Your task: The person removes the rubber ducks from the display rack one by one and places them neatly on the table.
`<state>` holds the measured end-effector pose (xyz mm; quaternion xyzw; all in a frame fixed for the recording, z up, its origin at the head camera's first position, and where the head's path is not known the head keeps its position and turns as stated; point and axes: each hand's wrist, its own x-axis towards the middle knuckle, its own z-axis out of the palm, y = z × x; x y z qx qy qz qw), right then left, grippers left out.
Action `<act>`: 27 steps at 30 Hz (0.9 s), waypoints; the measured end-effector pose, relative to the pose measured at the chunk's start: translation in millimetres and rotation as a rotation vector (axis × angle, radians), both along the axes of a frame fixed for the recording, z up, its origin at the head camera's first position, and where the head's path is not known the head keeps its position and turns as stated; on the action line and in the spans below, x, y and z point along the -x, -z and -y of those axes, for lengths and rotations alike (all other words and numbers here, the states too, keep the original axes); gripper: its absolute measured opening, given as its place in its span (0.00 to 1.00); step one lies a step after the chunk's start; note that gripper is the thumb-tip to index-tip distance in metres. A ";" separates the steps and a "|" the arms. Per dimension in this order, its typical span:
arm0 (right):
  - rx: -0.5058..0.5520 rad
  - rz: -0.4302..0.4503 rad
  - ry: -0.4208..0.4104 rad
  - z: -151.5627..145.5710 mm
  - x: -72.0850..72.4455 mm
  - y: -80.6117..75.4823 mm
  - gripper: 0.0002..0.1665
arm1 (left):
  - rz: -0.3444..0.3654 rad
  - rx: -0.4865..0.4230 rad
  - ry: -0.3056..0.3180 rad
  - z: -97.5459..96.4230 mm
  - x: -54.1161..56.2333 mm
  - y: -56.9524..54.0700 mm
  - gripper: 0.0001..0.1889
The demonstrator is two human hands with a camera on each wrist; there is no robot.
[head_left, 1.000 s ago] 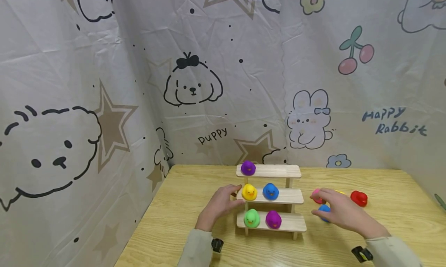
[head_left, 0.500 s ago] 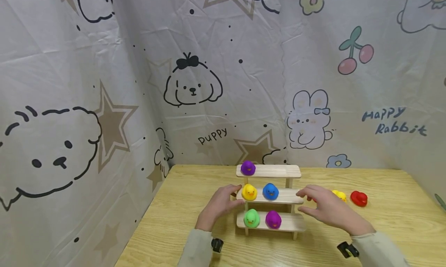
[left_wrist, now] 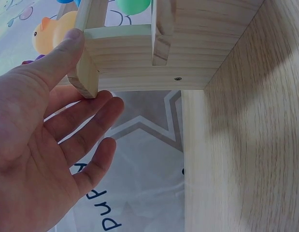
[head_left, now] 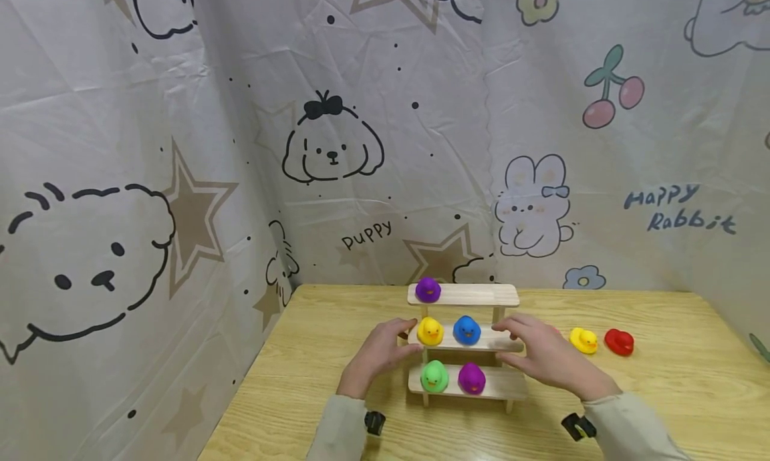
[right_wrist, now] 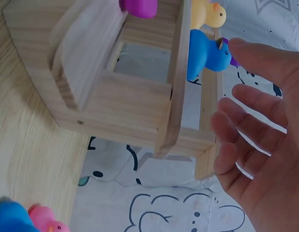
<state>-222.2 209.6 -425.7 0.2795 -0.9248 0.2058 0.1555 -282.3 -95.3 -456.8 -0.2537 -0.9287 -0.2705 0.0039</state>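
Note:
A three-tier wooden display rack [head_left: 481,294] stands on the table with small rubber ducks on it. On its top tier sits a purple duck [head_left: 428,290]; a yellow duck [head_left: 430,331] and a blue duck [head_left: 466,330] share the middle one. The lowest tier bears a green duck [head_left: 434,377] and a magenta duck [head_left: 472,379]. My left hand [head_left: 379,351] pinches the left end of the middle tier, thumb above and fingers below, as the left wrist view shows. Holding nothing, my right hand [head_left: 547,354] hovers at that tier's right end, its fingers loosely bent near the blue duck.
Right of the rack, a yellow duck [head_left: 583,341] and a red duck [head_left: 619,342] lie on the wooden table [head_left: 680,394]. Another blue duck [right_wrist: 14,217] and a pink duck [right_wrist: 48,220] show in the right wrist view. A printed curtain [head_left: 385,180] encloses the back and sides.
My right hand has moved left, from above the loose ducks to the right end of the middle tier. The left hand and the ducks on the rack have stayed put.

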 end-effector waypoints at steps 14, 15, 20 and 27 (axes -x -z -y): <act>0.020 0.007 -0.043 22.9 16.3 -0.4 0.30 | -0.003 -0.005 0.008 0.8 -0.5 -1.2 0.30; 0.028 0.005 -0.048 24.7 17.3 -0.1 0.30 | -0.003 -0.007 0.009 0.7 -0.4 -1.1 0.30; 0.044 0.013 -0.057 31.2 20.9 1.0 0.30 | 0.000 -0.007 0.010 0.0 -0.5 -1.0 0.30; 0.011 0.019 -0.050 36.2 26.3 0.2 0.28 | 0.002 -0.014 0.003 0.7 -0.1 -1.0 0.30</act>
